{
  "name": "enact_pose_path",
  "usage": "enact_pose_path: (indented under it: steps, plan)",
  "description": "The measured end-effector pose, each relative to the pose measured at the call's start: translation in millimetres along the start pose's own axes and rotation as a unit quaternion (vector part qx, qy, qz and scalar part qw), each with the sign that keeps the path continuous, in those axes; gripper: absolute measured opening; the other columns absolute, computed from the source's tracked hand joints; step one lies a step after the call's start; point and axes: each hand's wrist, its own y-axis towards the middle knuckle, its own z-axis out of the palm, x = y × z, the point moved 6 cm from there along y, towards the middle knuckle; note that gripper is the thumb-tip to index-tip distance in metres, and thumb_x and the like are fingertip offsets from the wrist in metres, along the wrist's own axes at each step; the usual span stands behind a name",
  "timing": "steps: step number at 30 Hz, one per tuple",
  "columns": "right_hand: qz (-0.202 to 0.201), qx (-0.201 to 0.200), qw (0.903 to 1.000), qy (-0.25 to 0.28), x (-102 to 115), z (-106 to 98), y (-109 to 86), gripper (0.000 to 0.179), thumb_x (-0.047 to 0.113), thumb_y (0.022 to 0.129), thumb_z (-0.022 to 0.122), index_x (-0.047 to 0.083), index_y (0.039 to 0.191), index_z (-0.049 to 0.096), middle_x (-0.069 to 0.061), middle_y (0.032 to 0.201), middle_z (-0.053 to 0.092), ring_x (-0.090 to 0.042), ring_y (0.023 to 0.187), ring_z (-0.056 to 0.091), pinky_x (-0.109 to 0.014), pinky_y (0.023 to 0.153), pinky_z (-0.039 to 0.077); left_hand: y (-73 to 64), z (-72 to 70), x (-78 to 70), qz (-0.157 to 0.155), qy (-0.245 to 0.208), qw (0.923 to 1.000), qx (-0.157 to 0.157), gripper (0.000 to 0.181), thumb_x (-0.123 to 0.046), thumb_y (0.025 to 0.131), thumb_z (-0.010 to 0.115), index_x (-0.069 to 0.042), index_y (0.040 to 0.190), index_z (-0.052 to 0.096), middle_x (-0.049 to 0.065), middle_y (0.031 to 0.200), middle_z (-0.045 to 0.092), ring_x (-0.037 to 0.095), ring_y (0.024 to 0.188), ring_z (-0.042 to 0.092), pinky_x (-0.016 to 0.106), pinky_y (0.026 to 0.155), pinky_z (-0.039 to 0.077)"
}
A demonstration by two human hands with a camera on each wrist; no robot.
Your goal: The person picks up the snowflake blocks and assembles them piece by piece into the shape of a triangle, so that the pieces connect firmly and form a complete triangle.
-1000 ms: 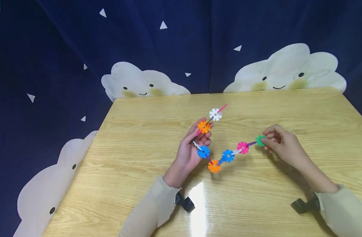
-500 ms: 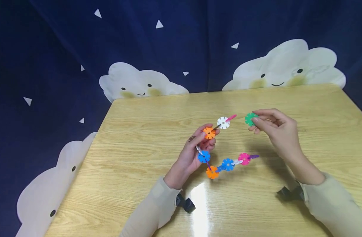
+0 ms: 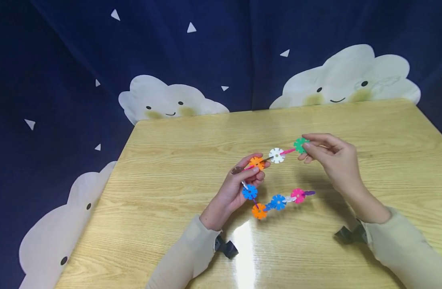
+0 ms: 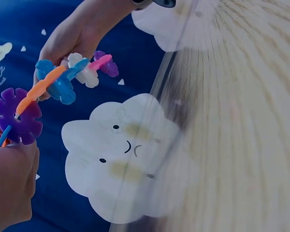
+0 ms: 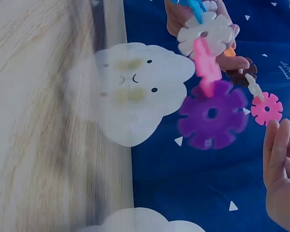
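A chain of flat, notched plastic snowflake discs hangs from my left hand (image 3: 231,188), which grips it by an orange disc (image 3: 257,163), thumb in front. From there a white disc (image 3: 276,155) and an edge-on pink disc (image 3: 288,151) lead right. My right hand (image 3: 334,160) pinches a green disc (image 3: 301,145) that meets the pink one; whether their slots are engaged I cannot tell. The lower stretch bends past a blue disc (image 3: 249,192) and another orange disc (image 3: 259,211) to a purple disc (image 3: 309,193) at its free end, also large in the right wrist view.
A wooden table (image 3: 152,192) lies under both hands. Behind it and to its left hangs a dark blue curtain (image 3: 192,52) printed with white clouds (image 3: 170,98) and triangles. A black wrist camera mount (image 3: 226,247) is strapped at each sleeve.
My right hand has taken the green disc away from the purple end, up and left to the upper pink disc. The left hand has shifted slightly right and down, and the upper chain tilts lower.
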Motion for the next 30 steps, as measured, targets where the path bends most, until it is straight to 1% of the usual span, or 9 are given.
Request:
enact_pose_path:
  steps: [5, 10, 14, 20, 25, 27, 30]
  plan:
    - [-0.002, -0.002, 1.0, 0.004, 2.6, -0.8, -1.8, 0.022, -0.001, 0.087, 0.069, -0.003, 0.109, 0.069, -0.001, 0.079, 0.076, -0.011, 0.059, 0.07, -0.02, 0.059, 0.058, 0.8, -0.6, -0.6, 0.004, 0.005, 1.0, -0.001, 0.035, 0.004, 0.098, 0.037, -0.018, 0.117, 0.057, 0.001, 0.102, 0.07, 0.003, 0.068, 0.058, 0.01, 0.065, 0.051]
    - [-0.007, 0.014, 0.9998, 0.008, 2.1, 2.3, -3.7, 0.022, -0.002, 0.088, 0.067, -0.006, 0.11, 0.068, -0.001, 0.081, 0.075, -0.012, 0.062, 0.072, -0.022, 0.059, 0.059, 1.2, -0.9, -0.8, 0.007, 0.009, 0.9999, 0.004, 0.034, 0.004, 0.098, 0.039, -0.017, 0.117, 0.057, 0.001, 0.101, 0.07, 0.003, 0.068, 0.059, 0.01, 0.064, 0.051]
    - [-0.014, 0.018, 0.9996, 0.015, 1.4, 4.0, -4.2, 0.021, -0.004, 0.089, 0.066, -0.007, 0.11, 0.068, -0.002, 0.083, 0.075, -0.012, 0.063, 0.072, -0.022, 0.059, 0.059, 0.7, -0.8, -1.0, 0.009, 0.019, 0.9997, 0.011, 0.032, 0.003, 0.099, 0.039, -0.017, 0.117, 0.057, 0.0, 0.101, 0.071, 0.003, 0.068, 0.059, 0.009, 0.062, 0.051]
    - [-0.016, 0.028, 0.9992, 0.024, 0.0, 6.5, -5.7, 0.022, -0.006, 0.088, 0.066, -0.008, 0.109, 0.067, -0.002, 0.082, 0.073, -0.013, 0.063, 0.072, -0.023, 0.059, 0.059, 0.1, -1.2, -1.2, 0.01, 0.035, 0.9993, 0.003, 0.029, 0.002, 0.099, 0.042, -0.016, 0.115, 0.058, -0.001, 0.098, 0.071, 0.003, 0.068, 0.059, 0.009, 0.063, 0.051]
    - [-0.023, 0.043, 0.9988, 0.0, -0.5, 10.5, -8.0, 0.021, -0.005, 0.089, 0.066, -0.006, 0.11, 0.065, -0.002, 0.08, 0.073, -0.011, 0.062, 0.071, -0.023, 0.059, 0.059, -0.3, -1.5, -2.8, 0.019, 0.06, 0.9979, -0.013, 0.028, 0.002, 0.099, 0.043, -0.016, 0.112, 0.06, -0.003, 0.095, 0.073, 0.003, 0.066, 0.061, 0.01, 0.064, 0.054]
    - [-0.03, 0.042, 0.9985, -0.018, 0.0, 11.5, -8.9, 0.021, -0.003, 0.089, 0.066, -0.005, 0.11, 0.066, -0.001, 0.078, 0.073, -0.01, 0.061, 0.071, -0.022, 0.06, 0.059, -0.2, -1.7, -3.5, 0.023, 0.071, 0.9971, -0.018, 0.027, 0.002, 0.099, 0.044, -0.015, 0.111, 0.06, -0.004, 0.093, 0.073, 0.003, 0.065, 0.062, 0.011, 0.065, 0.055]
    - [-0.045, 0.036, 0.9979, -0.028, 0.9, 13.5, -10.7, 0.019, -0.003, 0.089, 0.066, -0.005, 0.108, 0.067, 0.0, 0.076, 0.074, -0.009, 0.06, 0.071, -0.021, 0.062, 0.059, -0.4, -2.4, -4.1, 0.027, 0.071, 0.9967, -0.026, 0.026, 0.003, 0.098, 0.044, -0.014, 0.11, 0.061, -0.003, 0.091, 0.073, 0.004, 0.065, 0.063, 0.013, 0.066, 0.057]
